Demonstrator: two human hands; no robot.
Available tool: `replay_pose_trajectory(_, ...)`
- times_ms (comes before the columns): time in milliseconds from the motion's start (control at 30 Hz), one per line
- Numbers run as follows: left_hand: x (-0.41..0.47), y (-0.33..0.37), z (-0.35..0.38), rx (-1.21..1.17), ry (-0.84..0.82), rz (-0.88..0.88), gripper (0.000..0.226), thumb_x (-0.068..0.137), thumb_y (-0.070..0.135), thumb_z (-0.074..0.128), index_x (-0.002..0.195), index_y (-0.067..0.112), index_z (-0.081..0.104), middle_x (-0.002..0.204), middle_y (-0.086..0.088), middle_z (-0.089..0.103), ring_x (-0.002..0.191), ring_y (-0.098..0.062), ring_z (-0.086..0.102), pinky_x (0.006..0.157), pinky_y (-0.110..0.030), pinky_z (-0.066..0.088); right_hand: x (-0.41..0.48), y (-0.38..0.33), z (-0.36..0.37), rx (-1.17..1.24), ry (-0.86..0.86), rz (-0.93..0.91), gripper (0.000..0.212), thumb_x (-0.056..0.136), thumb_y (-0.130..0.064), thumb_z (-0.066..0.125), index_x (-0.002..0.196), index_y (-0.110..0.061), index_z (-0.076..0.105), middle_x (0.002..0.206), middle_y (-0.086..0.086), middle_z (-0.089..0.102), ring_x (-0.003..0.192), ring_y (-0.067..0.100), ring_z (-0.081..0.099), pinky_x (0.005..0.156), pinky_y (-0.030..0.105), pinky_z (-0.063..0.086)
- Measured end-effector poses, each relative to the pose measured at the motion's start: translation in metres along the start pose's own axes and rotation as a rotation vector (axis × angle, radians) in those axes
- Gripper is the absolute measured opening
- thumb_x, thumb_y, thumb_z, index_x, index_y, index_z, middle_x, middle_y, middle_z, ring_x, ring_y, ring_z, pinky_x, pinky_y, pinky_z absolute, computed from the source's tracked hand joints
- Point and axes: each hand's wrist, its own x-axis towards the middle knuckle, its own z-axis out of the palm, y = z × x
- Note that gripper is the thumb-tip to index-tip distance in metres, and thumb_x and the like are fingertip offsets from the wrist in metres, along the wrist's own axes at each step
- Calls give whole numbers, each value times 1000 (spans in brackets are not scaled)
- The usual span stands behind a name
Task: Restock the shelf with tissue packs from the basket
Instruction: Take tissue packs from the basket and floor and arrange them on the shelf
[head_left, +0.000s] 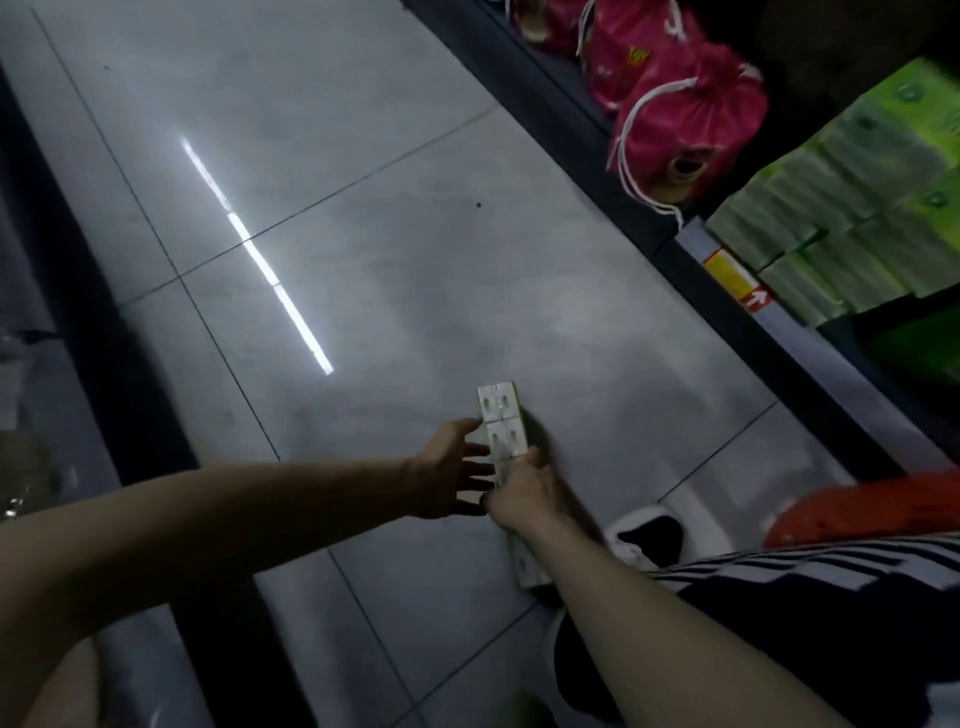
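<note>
Grey tiled floor (363, 260) across most of the view, crossed by a bright strip of reflected light. Along the right edge, a dark shelf (779, 332) stacked with green tissue packs (841, 218) and, farther along, pink drawstring bags (685, 119). Low at the right, a striped garment (805, 571), part of a red basket (857, 506) just above it, a black-and-white shoe (649, 535) to the left.

Reaching in from the left on a long bare forearm, the left hand (452, 475): fingers straight and spread apart, tips touching the pack's left side. Coming up from the lower right, the right hand (524, 493): fingers curled and clamped round the middle of a long white tissue pack (501, 421). Pack low at the floor, well apart from the shelf; resting or lifted, cannot tell. One end out beyond the knuckles, the other under the wrist.
</note>
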Motion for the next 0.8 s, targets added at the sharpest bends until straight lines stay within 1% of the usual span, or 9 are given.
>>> replay_pose_trajectory(100, 8, 4, 8, 77, 40, -2, 58, 97, 60, 45, 130, 14, 60, 136, -15, 63, 122, -28, 59, 113, -45, 41, 4, 10, 7, -16, 10, -7, 107, 95, -24, 72, 166, -13, -8, 161, 19, 39, 142, 39, 46, 111, 44, 43)
replay_pose_trajectory(167, 11, 6, 12, 87, 67, 0, 60, 98, 58, 45, 132, 12, 60, 134, -14, 63, 113, -26, 56, 106, -41, 41, 8, 13, 4, -18, 54, -9, 108, 95, -22, 72, 166, -17, -9, 157, 19, 45, 138, 38, 51, 106, 43, 46)
replay_pose_trajectory(233, 12, 6, 14, 69, 66, 3, 59, 98, 57, 45, 133, 12, 60, 131, -13, 63, 117, -28, 56, 104, -41, 42, 12, 16, -3, -32, 84, -14, 94, 95, -22, 71, 164, -14, 8, 149, 19, 55, 131, 38, 58, 100, 43, 51)
replay_pose_trajectory(300, 12, 4, 16, 60, 52, 12, 56, 99, 56, 46, 131, 13, 62, 134, -13, 62, 126, -30, 54, 111, -43, 40, 12, 20, -13, -37, 83, -10, 76, 95, -24, 72, 154, -10, 27, 143, 18, 60, 126, 37, 62, 94, 41, 53)
replay_pose_trajectory(367, 9, 3, 20, 63, 28, 20, 53, 98, 55, 47, 127, 14, 64, 134, -14, 62, 122, -29, 56, 113, -46, 40, 10, 24, -21, -5, 64, 19, 77, 93, -26, 75, 154, -9, 30, 145, 16, 58, 129, 37, 60, 96, 40, 53)
replay_pose_trajectory(500, -8, 6, 27, 79, 14, 59, 52, 97, 55, 50, 125, 15, 69, 130, -13, 66, 124, -31, 57, 109, -45, 44, -3, 22, -38, 238, 56, 99, 76, 94, -23, 74, 156, -10, 32, 149, 15, 54, 135, 35, 55, 101, 39, 50)
replay_pose_trajectory(600, -32, 20, 30, 95, 26, 129, 50, 95, 52, 54, 125, 14, 70, 124, -12, 67, 112, -29, 59, 101, -41, 47, -17, 9, -54, 492, 104, 104, 70, 92, -17, 74, 151, -9, 36, 147, 13, 55, 134, 33, 56, 104, 38, 49)
replay_pose_trajectory(733, -78, 44, 35, 119, 71, 249, 49, 94, 47, 57, 128, 13, 68, 117, -13, 64, 104, -28, 57, 94, -39, 46, -50, -5, -82, 757, 207, 69, 60, 86, -22, 81, 134, -17, 44, 134, 8, 61, 120, 34, 63, 92, 33, 53)
replay_pose_trajectory(800, -104, 52, 44, 157, 132, 314, 45, 97, 43, 54, 126, 11, 67, 115, -13, 63, 101, -28, 57, 90, -38, 46, -67, -12, -101, 906, 257, 46, 55, 83, -24, 83, 124, -17, 47, 129, 10, 64, 111, 34, 66, 93, 37, 57)
